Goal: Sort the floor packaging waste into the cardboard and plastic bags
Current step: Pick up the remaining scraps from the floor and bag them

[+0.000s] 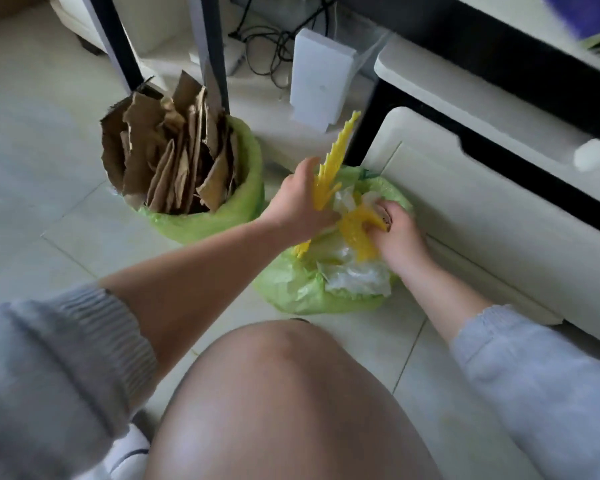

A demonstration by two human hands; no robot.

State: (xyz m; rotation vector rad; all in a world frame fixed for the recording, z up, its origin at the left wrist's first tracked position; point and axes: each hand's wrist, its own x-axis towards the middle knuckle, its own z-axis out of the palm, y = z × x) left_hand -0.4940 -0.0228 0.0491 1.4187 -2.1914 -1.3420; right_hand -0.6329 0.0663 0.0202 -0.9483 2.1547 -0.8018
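Observation:
Two green bags stand on the tiled floor. The left green bag [222,216] is packed with torn brown cardboard pieces [174,157] standing upright. The right green bag [284,289] holds clear plastic film [357,278] and yellow plastic. My left hand [298,202] grips a long yellow toothed plastic strip [340,147] that sticks up and away over the right bag's mouth. My right hand [399,233] is inside that bag's mouth, fingers closed on a crumpled yellow plastic piece [357,226] and pressing it onto the film.
A white cabinet [482,216] stands right against the plastic bag. Black table legs [212,50], a white box-shaped device [319,77] and tangled cables [267,39] sit behind the bags. My bare knee [284,393] fills the foreground.

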